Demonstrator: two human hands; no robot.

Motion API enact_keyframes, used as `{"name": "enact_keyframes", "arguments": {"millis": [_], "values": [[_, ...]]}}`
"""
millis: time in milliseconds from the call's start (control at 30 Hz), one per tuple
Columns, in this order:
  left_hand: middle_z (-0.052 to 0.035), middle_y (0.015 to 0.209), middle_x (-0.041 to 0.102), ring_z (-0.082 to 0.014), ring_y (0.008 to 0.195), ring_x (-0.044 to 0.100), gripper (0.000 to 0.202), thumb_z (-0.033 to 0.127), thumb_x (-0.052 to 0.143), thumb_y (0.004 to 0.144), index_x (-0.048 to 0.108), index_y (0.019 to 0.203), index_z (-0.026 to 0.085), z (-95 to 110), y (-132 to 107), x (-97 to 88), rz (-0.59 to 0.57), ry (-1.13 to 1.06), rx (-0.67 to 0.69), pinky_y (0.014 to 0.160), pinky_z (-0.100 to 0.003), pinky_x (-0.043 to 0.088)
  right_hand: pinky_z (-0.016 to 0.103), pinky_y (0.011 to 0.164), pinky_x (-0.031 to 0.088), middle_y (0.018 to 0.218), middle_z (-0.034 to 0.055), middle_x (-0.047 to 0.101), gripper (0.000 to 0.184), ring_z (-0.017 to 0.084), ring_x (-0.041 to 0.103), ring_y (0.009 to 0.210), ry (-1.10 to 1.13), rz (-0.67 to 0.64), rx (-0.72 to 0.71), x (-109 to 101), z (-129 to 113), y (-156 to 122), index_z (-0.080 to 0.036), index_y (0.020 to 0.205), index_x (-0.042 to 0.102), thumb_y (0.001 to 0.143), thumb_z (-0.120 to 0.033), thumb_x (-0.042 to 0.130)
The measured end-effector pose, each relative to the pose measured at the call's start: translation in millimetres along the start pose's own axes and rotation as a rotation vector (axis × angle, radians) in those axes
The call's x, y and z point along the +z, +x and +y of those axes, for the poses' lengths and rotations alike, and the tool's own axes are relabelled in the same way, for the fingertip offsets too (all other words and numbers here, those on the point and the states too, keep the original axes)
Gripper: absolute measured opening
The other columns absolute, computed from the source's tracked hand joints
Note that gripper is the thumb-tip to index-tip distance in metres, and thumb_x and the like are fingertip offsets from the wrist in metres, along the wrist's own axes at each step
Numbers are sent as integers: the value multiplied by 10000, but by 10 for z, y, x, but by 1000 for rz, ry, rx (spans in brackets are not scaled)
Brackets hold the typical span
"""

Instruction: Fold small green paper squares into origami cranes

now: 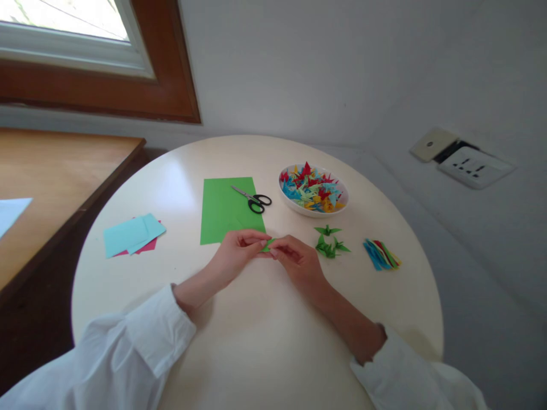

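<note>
My left hand (239,247) and my right hand (294,259) meet above the round cream table (256,336), fingers pinched together on a small folded piece of green paper (268,245). Only a sliver of that paper shows between the fingertips. Just beyond my left hand lies a green paper sheet (224,208), with black-handled scissors (253,199) resting on its far right corner. To the right of my right hand sit a few small green folded paper cranes (329,242).
A white bowl (314,210) holds several coloured paper cranes. A stack of coloured paper strips (382,254) lies at the right. Light blue and pink sheets (133,234) lie at the left. A wooden ledge (55,182) adjoins the table; wall sockets (472,165) sit at the right.
</note>
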State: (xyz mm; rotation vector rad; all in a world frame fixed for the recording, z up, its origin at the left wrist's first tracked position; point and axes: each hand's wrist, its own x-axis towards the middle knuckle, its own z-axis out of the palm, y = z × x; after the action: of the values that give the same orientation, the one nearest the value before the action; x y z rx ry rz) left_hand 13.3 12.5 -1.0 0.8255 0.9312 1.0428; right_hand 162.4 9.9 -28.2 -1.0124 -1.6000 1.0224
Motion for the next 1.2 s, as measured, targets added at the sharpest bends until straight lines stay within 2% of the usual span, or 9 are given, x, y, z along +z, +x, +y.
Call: {"name": "enact_keyframes", "arguments": {"millis": [333, 467, 667, 867, 1033, 1200], "values": [[-20, 608, 693, -111, 577, 619, 277, 267, 827, 453, 684, 640, 120, 3, -4, -23, 86, -15, -34, 668, -263, 538, 249, 621, 450, 713, 3, 610, 40, 127, 564, 678, -17, -7, -42, -22, -8, 8, -207, 742, 649, 747, -200, 609], [-17, 611, 690, -106, 584, 616, 240, 243, 813, 476, 688, 637, 117, 13, -9, -13, 79, -5, -28, 684, -262, 531, 248, 627, 455, 723, 4, 610, 41, 125, 567, 683, -10, -11, -28, -23, -10, 3, -203, 756, 642, 756, -213, 602], [-19, 603, 680, -109, 565, 601, 147, 163, 759, 529, 689, 650, 120, 36, -33, 1, 83, 17, -37, 607, -234, 481, 274, 652, 483, 765, 21, 625, 92, 132, 575, 678, 33, -61, -26, -21, -38, -16, -209, 818, 640, 730, -233, 631], [-33, 626, 690, -118, 577, 602, 160, 175, 758, 528, 703, 667, 118, 24, -44, -16, 56, 20, -52, 588, -228, 455, 270, 652, 482, 729, 16, 627, 42, 135, 583, 682, 39, -16, -26, -19, -44, -14, -207, 756, 649, 714, -209, 649], [-14, 602, 687, -101, 534, 574, 163, 179, 774, 505, 713, 649, 133, -14, -31, -21, 67, 67, -28, 543, -211, 435, 255, 626, 474, 664, -6, 610, 42, 125, 572, 638, 33, 24, -35, -25, -55, -8, -204, 671, 634, 704, -194, 657], [-25, 621, 700, -117, 574, 596, 148, 206, 774, 525, 719, 645, 138, -19, -18, -30, 63, 134, 45, 587, -226, 449, 256, 629, 471, 683, 2, 614, 46, 131, 577, 663, 12, 6, -21, -33, -60, -9, -202, 687, 630, 729, -187, 618]]}}
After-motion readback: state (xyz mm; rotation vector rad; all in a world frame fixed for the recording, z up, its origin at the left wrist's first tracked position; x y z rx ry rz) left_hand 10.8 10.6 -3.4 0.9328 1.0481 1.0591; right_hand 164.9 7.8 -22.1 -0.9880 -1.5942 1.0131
